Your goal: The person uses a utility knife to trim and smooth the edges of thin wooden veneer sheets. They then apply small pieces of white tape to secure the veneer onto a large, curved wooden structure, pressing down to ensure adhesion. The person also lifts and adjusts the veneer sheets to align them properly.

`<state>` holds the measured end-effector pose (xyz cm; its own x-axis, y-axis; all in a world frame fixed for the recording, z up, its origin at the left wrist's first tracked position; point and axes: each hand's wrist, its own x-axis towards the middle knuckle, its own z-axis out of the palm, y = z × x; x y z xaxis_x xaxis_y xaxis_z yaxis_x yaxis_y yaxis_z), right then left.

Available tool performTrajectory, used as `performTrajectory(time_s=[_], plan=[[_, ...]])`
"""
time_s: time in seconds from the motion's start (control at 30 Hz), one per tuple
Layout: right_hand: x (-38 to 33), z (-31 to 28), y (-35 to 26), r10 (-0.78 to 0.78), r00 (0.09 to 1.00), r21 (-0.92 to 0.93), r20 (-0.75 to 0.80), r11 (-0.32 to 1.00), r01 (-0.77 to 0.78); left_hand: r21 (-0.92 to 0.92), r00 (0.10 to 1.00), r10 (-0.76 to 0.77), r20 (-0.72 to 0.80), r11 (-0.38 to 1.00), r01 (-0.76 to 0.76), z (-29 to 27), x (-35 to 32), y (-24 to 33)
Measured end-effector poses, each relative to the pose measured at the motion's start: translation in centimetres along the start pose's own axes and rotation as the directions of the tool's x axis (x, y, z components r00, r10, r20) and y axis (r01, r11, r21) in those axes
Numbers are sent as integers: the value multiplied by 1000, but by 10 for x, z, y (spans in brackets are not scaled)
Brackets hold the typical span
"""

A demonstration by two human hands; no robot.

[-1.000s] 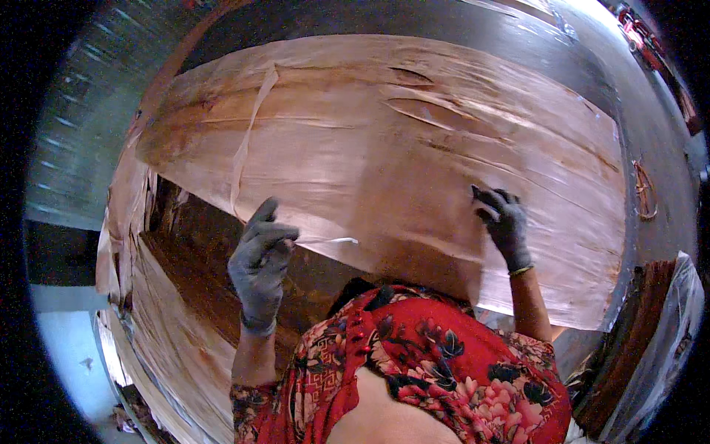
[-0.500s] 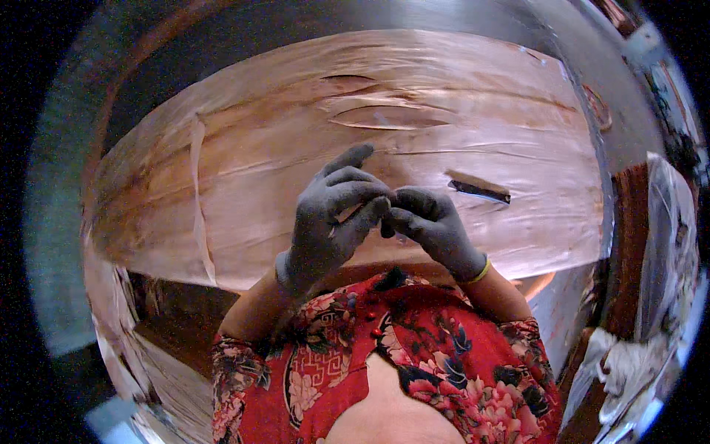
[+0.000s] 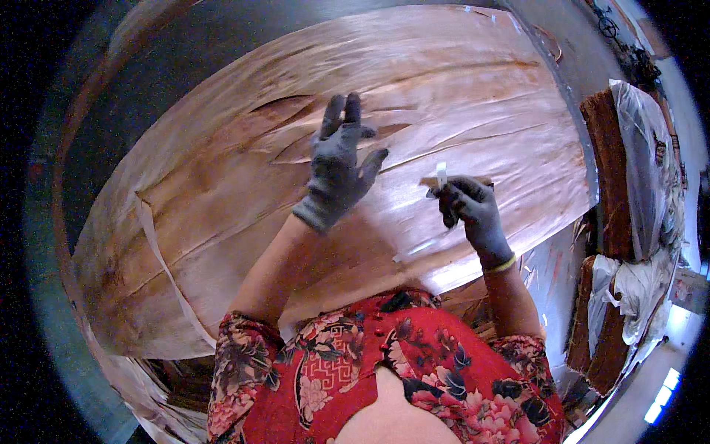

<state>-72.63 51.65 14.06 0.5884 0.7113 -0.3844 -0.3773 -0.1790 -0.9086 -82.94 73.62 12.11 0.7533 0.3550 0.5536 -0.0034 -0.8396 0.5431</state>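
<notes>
A large sheet of brown wood veneer [image 3: 244, 222] lies spread before me, with lengthwise wrinkles. Over its middle is my left hand [image 3: 336, 174], in a grey glove, fingers spread and holding nothing. It partly covers a lens-shaped split [image 3: 294, 148]; a second split [image 3: 285, 111] shows just beyond. My right hand [image 3: 475, 214], gloved too, is closed, pinching a short white strip [image 3: 441, 173] that sticks up from the fingertips. Behind those fingers shows a thin brown piece [image 3: 429, 181], mostly hidden; whether it is held or lying on the veneer I cannot tell.
A long pale strip [image 3: 166, 259] runs across the veneer's left part. Stacks of brown sheets [image 3: 610, 170] with clear plastic wrap [image 3: 642, 155] stand at the right. A dark surface [image 3: 185, 52] lies beyond the far left edge.
My hands, together at first, have parted. The left has moved up and spread its fingers; the right has moved right to the brown piece. The view has turned and shifted.
</notes>
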Motion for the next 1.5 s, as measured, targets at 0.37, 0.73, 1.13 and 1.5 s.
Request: performTrajectory(time_s=[0.37,0.73,1.13,1.5], plan=[[137,-26,24,137,979,-64,-153,987,-149,-40,987,12,163,999,-6,90,13,-44],[149,-33,30,197,971,-45,-134,978,-204,136,939,35,343,987,-87,121,15,-46],[132,-57,12,302,952,-488,-50,824,-287,249,876,19,482,956,-158,125,6,-41],[104,0,-13,202,974,-380,99,913,-151,49,924,51,378,996,-75,64,-15,-94]])
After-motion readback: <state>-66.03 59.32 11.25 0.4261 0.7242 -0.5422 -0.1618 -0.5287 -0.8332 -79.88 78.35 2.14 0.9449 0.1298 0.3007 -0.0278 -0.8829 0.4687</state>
